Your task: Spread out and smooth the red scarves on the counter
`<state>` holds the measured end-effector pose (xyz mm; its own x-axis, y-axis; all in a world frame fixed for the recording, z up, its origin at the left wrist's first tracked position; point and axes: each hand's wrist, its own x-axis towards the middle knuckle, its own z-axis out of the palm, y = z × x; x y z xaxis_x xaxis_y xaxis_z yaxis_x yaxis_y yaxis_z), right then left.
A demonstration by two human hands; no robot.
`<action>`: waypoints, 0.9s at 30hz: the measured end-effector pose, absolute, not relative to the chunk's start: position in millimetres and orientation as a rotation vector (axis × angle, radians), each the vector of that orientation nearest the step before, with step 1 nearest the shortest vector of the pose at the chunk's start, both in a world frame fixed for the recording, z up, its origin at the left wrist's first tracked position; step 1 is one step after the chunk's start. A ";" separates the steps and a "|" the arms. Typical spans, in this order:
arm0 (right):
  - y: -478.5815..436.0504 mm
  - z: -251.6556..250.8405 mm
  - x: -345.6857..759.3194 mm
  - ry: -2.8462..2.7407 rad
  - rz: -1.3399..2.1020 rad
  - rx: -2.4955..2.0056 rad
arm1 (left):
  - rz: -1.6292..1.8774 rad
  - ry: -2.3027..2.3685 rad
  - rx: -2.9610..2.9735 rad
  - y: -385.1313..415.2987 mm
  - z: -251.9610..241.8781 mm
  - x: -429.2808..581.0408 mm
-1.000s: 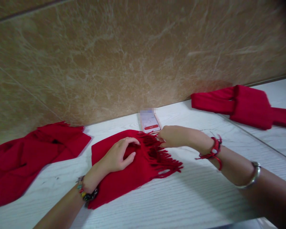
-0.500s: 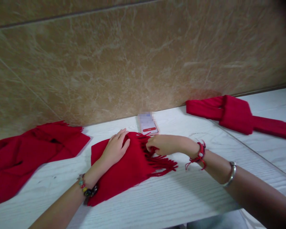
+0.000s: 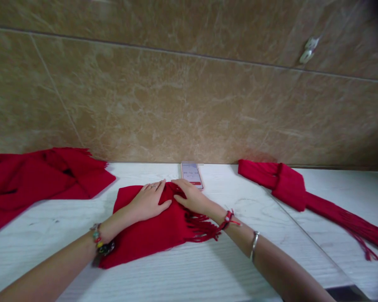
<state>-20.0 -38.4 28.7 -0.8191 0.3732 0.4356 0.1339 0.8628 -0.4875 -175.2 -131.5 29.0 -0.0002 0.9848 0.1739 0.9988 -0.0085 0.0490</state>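
A folded red scarf [image 3: 151, 235] lies flat in front of me, its fringe [image 3: 203, 228] pointing right. My left hand [image 3: 149, 201] rests on the upper part of the scarf with fingers stretched out, a ring on one finger. Close beside it, my right hand [image 3: 190, 197] lies on the scarf's upper right part near the fringe. Its fingers are extended and the thumb stands apart, with no cloth visibly gripped. The fingertips of both hands nearly meet at the far edge.
A phone [image 3: 191, 173] with a lit timer screen lies just behind the scarf. On the left spreads a loose red scarf [image 3: 50, 176]; a knotted red scarf [image 3: 288, 184] lies to the right. The white table [image 3: 233, 268] meets a brown tiled wall [image 3: 176, 105] bearing a small hook [image 3: 308, 50].
My right hand has left the fringe, where its fingers were curled, and moved left onto the scarf, opening out. My left hand stays on the cloth. The camera view has tilted up and levelled.
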 end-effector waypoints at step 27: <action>-56.1 39.2 2.3 -3.110 0.216 -0.139 | -0.156 -2.222 -2.319 -177.5 37.0 -210.7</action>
<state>2.3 -56.1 39.2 -0.9958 0.0899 0.0146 0.0870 0.9865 -0.1390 -210.7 -177.5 37.0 0.0416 0.9990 0.0189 0.9918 -0.0436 0.1203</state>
